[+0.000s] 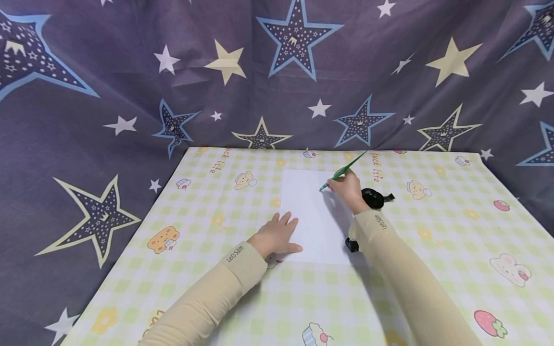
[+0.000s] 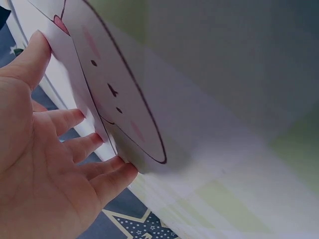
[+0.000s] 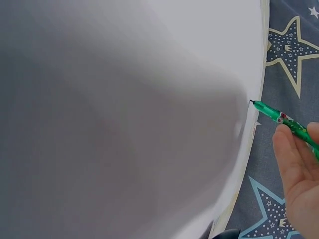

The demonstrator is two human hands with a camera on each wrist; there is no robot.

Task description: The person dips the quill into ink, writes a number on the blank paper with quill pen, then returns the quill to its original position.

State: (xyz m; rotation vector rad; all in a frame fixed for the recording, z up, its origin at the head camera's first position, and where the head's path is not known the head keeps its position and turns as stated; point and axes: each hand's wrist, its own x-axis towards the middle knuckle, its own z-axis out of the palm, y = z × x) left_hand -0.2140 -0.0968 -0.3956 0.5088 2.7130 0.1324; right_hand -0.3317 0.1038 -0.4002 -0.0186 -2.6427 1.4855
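Head view, largest first: what's there?

Starry curtain [image 1: 43,158] across the back, then the checked bench [image 1: 433,274] below it.

And on that?

White paper [image 1: 305,204], lying near the middle. I can make out no marks on it.

What are the hands doing?

Left hand [image 1: 278,235]: spread across the paper's left edge, fingers apart and gripping nothing. Right hand [image 1: 347,186]: above the paper's upper right part, fingers pinching the green pen [image 1: 343,171].

Something black by the right wrist?

A black thing [image 1: 373,198], partly hidden by the arm. I can't tell what it is.

Smallest last?

The nib [image 3: 251,101], at the paper's upper part. Whether it touches or hangs just above, I can't tell.

So what might spoil things?

The paper turning, I'd say. Only the left hand steadies it, from one side, so a hard sideways stroke could swing the far corner round.

Anything else?

Too much pressure could make the nib snag, and the right hand might smear wet ink if it slid across a fresh line.
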